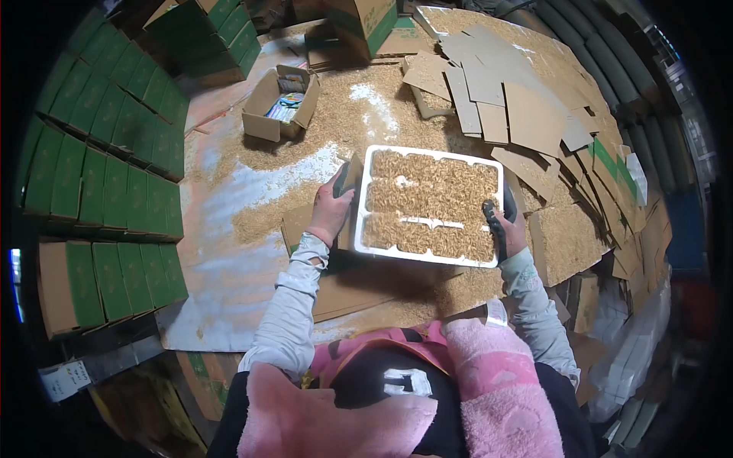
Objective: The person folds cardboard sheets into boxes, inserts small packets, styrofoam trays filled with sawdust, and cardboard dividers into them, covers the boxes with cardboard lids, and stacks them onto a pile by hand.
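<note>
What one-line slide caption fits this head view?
Both hands, left hand and right hand, grip a white tray filled with rice husks above a husk-strewn floor.

A: Open floor (pixel 229 252) left of white tray (pixel 431 202), only loose husks. Blocked further left by green boxes (pixel 107 175).
B: Right side crowded with cardboard sheets (pixel 534 114); open carton (pixel 279 103) ahead-left.

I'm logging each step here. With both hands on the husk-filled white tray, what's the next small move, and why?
Probably level the white tray and smooth the husks. The left hand and right hand grip its opposite ends, it looks tilted, and bare white patches show among the husks.
</note>
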The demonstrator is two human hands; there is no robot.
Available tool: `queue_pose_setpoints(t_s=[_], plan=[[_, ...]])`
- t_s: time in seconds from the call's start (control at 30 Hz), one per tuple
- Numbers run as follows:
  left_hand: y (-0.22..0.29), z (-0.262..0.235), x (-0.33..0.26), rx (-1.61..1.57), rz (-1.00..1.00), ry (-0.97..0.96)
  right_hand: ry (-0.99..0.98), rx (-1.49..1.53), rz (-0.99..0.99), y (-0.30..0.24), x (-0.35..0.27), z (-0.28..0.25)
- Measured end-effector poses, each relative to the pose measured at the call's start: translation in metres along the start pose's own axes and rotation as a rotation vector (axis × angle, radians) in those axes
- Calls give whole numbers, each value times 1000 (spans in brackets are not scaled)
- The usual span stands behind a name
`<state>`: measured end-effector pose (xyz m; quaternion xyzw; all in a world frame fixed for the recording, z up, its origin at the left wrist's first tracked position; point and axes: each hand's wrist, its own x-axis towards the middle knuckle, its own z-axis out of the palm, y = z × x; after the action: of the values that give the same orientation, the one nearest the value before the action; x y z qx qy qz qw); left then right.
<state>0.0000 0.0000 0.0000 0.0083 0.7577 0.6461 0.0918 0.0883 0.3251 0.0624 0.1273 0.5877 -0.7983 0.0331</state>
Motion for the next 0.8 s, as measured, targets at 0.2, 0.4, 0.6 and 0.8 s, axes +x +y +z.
queue_pose_setpoints(t_s=[0.2,0.4,0.6,0.8], plan=[[45,32,-8,290,95,77,282,-1363,-310,22,30,12],[57,11,-9,348,147,134,411,-2025,-567,-72,178,-32],[26,-111,207,1040,80,601,108,-2026,-157,-58,245,-158],[-27,-133,311,1584,-231,270,121,-1631,-886,-104,234,-74]])
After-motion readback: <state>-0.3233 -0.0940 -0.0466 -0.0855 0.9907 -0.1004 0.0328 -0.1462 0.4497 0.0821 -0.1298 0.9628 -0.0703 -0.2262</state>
